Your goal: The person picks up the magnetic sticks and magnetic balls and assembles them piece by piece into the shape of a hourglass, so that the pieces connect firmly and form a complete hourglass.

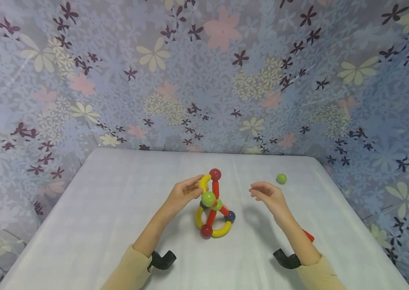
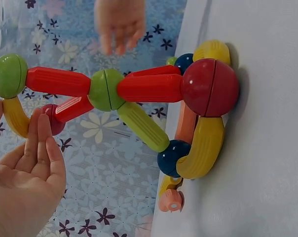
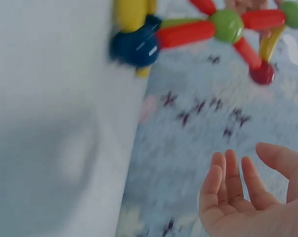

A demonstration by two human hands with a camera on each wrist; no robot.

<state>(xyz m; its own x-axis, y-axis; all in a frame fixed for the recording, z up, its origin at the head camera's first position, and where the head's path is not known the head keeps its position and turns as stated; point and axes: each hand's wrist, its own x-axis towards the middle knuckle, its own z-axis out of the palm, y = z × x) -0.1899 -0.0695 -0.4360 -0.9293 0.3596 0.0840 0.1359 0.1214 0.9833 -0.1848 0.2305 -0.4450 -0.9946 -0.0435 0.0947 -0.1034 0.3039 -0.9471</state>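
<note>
A structure of ball and rod pieces (image 1: 211, 217) stands mid-table, with a base ring of curved yellow rods, blue balls and a dark red ball (image 2: 210, 86). Red rods and a light green rod (image 2: 143, 126) rise to a green centre ball (image 2: 107, 89). From there, red rods reach an upper green ball (image 1: 208, 199) and an upper red ball (image 1: 215, 174). My left hand (image 1: 186, 191) pinches the curved yellow rod (image 2: 15, 116) between those two upper balls, thumb on one side and fingers on the other. My right hand (image 1: 269, 197) hovers right of the structure, holding nothing, fingers loosely bent.
A loose green ball (image 1: 281, 178) lies at the back right of the white-covered table (image 1: 117, 193). Partly under the right forearm is a red rod (image 1: 308, 235). Dark wrist mounts (image 1: 164, 260) sit on both forearms. Floral cloth (image 1: 204, 80) hangs behind the table.
</note>
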